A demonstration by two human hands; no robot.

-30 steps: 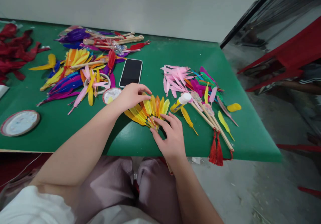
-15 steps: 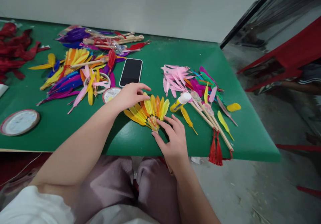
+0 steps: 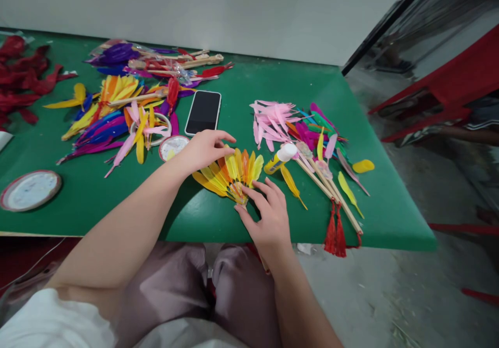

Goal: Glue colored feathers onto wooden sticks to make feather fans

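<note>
The right hand (image 3: 270, 217) crept left on the fan (image 3: 233, 172) near the table edge (image 3: 390, 241).

Feather fan (image 3: 228, 174): handle (image 3: 266, 270) mostly lost behind the right hand (image 3: 268, 210), only its end showing. Left hand (image 3: 210, 148) covers some feather tips at the fan's upper left – contact there cannot be made out. Left of the fan, small dish (image 3: 170, 144) partly under the left hand. Far left of it, red cloth (image 3: 29, 83) and a white object (image 3: 3, 139) cut by the frame edge, the latter unidentifiable. Just right of the fan, glue stick (image 3: 279, 158) – lettering too small. Far right, a person (image 3: 485, 113), blurred and cropped.
</note>
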